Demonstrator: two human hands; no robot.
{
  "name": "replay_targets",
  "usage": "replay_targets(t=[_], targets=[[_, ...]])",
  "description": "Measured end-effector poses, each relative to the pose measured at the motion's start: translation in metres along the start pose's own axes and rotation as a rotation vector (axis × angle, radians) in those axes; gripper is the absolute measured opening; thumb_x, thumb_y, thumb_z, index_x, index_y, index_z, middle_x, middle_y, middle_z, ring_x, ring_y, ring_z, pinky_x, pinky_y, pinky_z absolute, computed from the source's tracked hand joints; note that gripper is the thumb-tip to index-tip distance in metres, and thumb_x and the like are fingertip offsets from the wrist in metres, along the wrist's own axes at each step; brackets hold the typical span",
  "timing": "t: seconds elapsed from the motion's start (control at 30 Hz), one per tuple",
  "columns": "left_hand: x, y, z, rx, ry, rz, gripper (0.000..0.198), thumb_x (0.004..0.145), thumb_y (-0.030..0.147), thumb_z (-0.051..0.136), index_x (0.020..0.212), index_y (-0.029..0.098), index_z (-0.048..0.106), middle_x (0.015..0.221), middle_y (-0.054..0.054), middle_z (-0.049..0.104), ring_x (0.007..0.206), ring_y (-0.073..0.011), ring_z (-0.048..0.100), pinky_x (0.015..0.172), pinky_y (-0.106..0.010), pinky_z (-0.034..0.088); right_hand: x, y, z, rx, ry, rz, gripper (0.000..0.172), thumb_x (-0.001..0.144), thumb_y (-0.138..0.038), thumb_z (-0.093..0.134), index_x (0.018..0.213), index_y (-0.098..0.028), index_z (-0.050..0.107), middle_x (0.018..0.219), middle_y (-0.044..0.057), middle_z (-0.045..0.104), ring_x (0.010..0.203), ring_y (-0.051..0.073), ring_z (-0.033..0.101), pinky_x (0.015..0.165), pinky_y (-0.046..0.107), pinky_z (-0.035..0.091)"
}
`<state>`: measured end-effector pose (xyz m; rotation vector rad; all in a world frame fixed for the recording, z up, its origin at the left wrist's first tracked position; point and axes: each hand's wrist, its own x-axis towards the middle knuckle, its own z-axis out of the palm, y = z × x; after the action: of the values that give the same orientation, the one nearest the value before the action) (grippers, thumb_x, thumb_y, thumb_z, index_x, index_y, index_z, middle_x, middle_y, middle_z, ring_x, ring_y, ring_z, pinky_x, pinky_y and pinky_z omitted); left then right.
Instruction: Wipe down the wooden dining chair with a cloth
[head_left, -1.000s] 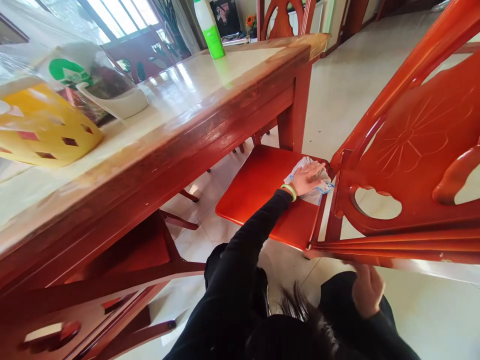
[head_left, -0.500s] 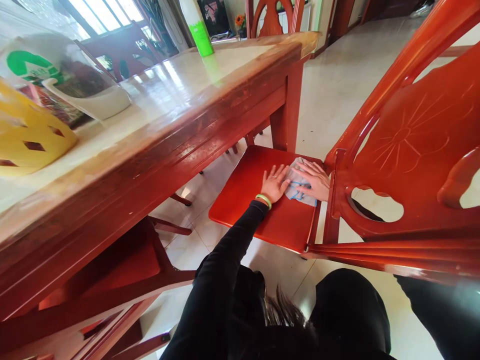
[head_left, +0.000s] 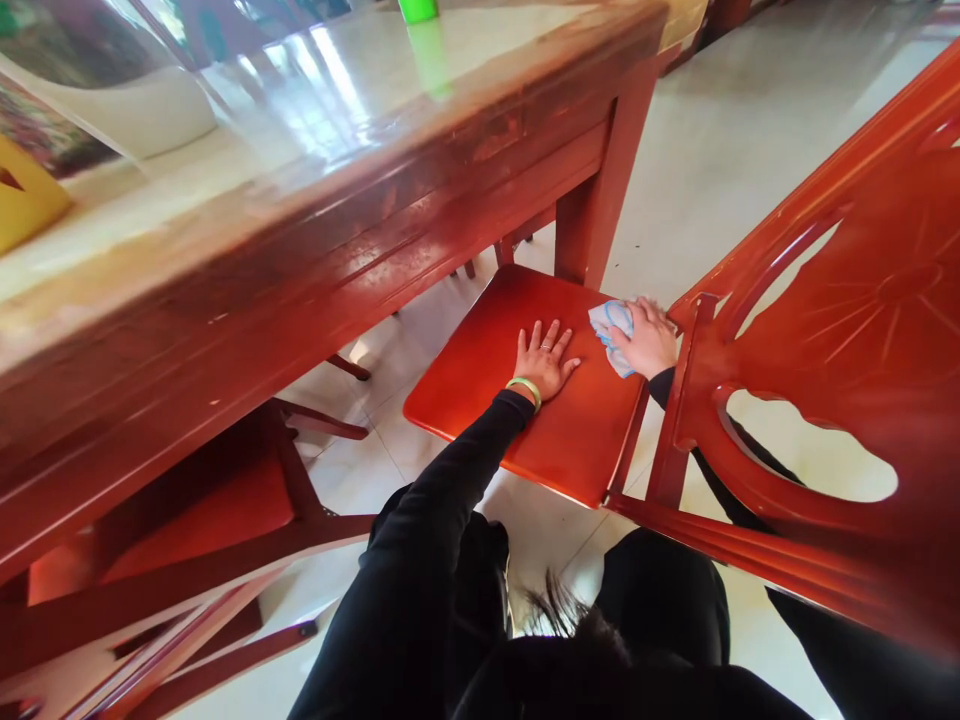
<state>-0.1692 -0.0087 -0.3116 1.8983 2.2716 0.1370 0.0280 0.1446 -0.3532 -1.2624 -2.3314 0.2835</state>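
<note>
My left hand [head_left: 545, 357] lies flat with spread fingers on the seat of a red wooden chair [head_left: 517, 400]. It wears a green wristband and holds nothing. My right hand [head_left: 646, 338] reaches through the chair back and is closed on a crumpled white cloth with blue edging [head_left: 609, 328], pressed onto the seat's far right corner beside the back post. The two hands are a short gap apart.
The chair's carved red back [head_left: 840, 330] rises at the right. A long red table with a pale glossy top [head_left: 315, 170] runs along the left, bearing a white bowl [head_left: 142, 115], a yellow basket [head_left: 22, 195] and a green bottle base [head_left: 418, 10]. Another chair [head_left: 225, 520] stands under the table. Pale tiled floor lies beyond.
The cloth passed from my left hand to my right hand, which came through the chair back. The cloth moved to the seat's far right corner; my left hand now rests bare on the seat.
</note>
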Motion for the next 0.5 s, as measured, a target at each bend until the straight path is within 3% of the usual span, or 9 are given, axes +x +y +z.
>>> replay_targets(t=[0.13, 0.2, 0.27, 0.43, 0.5], targets=[[-0.001, 0.001, -0.001, -0.008, -0.008, -0.001, 0.076, 0.115, 0.06, 0.038, 0.183, 0.028, 0.033, 0.195, -0.001, 0.019, 0.183, -0.0385, 0.009, 0.149, -0.064, 0.004, -0.068, -0.002, -0.007, -0.01, -0.01, -0.097, 0.069, 0.108, -0.049, 0.048, 0.16, -0.006, 0.06, 0.178, 0.024, 0.046, 0.165, 0.042, 0.045, 0.139, 0.059, 0.038], [-0.001, 0.002, -0.001, -0.012, -0.004, -0.005, 0.076, 0.115, 0.06, 0.038, 0.183, 0.028, 0.034, 0.195, -0.001, 0.02, 0.183, -0.0384, 0.009, 0.149, -0.064, 0.004, -0.086, -0.002, -0.011, -0.022, -0.032, -0.127, 0.07, 0.108, -0.049, 0.048, 0.159, -0.004, 0.06, 0.178, 0.025, 0.046, 0.166, 0.043, 0.044, 0.139, 0.058, 0.039], [-0.001, 0.003, -0.002, -0.013, -0.004, -0.008, 0.076, 0.115, 0.061, 0.039, 0.183, 0.028, 0.034, 0.195, -0.001, 0.02, 0.183, -0.0382, 0.009, 0.149, -0.064, 0.004, -0.078, -0.003, -0.012, -0.055, -0.066, -0.142, 0.071, 0.107, -0.048, 0.051, 0.161, -0.004, 0.058, 0.178, 0.026, 0.044, 0.166, 0.045, 0.043, 0.139, 0.061, 0.038], [-0.002, 0.003, -0.003, 0.0, -0.013, -0.001, 0.077, 0.115, 0.06, 0.037, 0.184, 0.027, 0.031, 0.195, -0.001, 0.018, 0.183, -0.0386, 0.009, 0.149, -0.064, 0.006, -0.008, -0.017, -0.01, -0.119, -0.101, -0.098, 0.081, 0.109, -0.053, 0.052, 0.169, 0.001, 0.049, 0.179, 0.032, 0.038, 0.169, 0.05, 0.037, 0.141, 0.061, 0.031], [-0.002, 0.003, -0.003, 0.004, -0.006, -0.001, 0.077, 0.115, 0.06, 0.037, 0.184, 0.027, 0.032, 0.195, -0.001, 0.018, 0.183, -0.0386, 0.009, 0.149, -0.064, 0.005, -0.003, -0.02, -0.009, -0.115, -0.09, -0.06, 0.082, 0.11, -0.055, 0.05, 0.17, 0.002, 0.047, 0.181, 0.033, 0.035, 0.171, 0.05, 0.034, 0.142, 0.06, 0.029]])
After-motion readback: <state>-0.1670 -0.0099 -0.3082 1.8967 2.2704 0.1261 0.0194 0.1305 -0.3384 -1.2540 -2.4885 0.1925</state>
